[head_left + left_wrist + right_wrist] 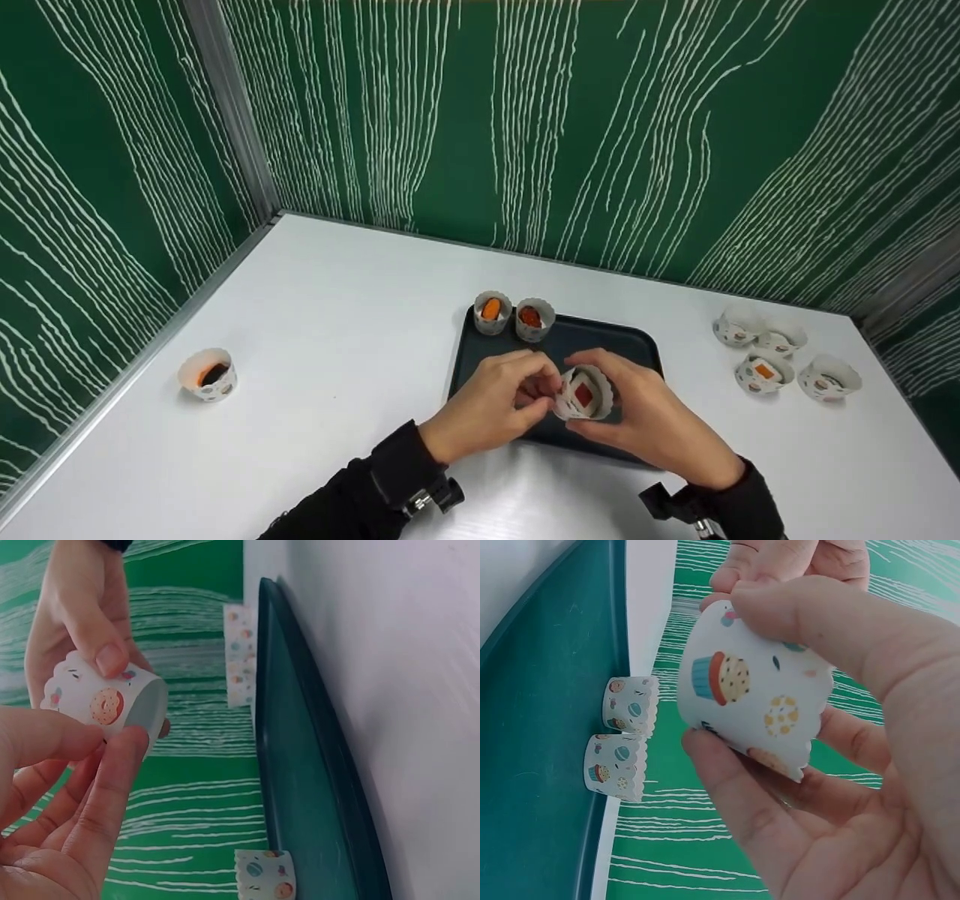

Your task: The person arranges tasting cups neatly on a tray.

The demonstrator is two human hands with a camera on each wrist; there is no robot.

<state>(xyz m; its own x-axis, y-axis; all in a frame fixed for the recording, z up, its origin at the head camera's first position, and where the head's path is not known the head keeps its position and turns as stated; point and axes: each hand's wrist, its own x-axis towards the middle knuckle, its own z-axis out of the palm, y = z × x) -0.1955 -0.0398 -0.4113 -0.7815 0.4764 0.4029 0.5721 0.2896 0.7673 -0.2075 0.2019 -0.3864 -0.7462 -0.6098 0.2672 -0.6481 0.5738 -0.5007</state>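
A paper baking cup with a scalloped rim is held tilted over the dark tray. A white piece with a red square top sits inside it. My right hand grips the cup from the right, thumb and fingers on opposite sides of its wall. With thumb and fingertip, my left hand pinches the cup near its base on the left. Printed doughnuts and cupcakes cover the cup's outside. At the tray's far left corner stand one cup with an orange piece and one with a dark red piece.
Several matching cups stand in a group on the right of the white table; one holds a white piece with an orange top. Far left stands a cup with dark and orange contents. Green, white-lined panels border the table.
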